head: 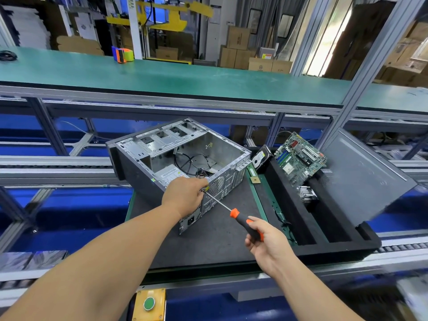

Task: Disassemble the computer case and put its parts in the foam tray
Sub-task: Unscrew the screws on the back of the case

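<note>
My right hand (266, 242) grips the orange-and-black screwdriver (245, 222), my left hand (185, 195) pinches its tip against the open grey metal computer case (176, 158) beside the black foam tray (289, 205); a slipping tip could drop the screw.

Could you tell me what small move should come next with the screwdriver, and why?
Probably turn the screwdriver to loosen the screw: the right hand grips its handle, the left hand steadies its tip at the case rear panel, and the power supply remains inside.
</note>
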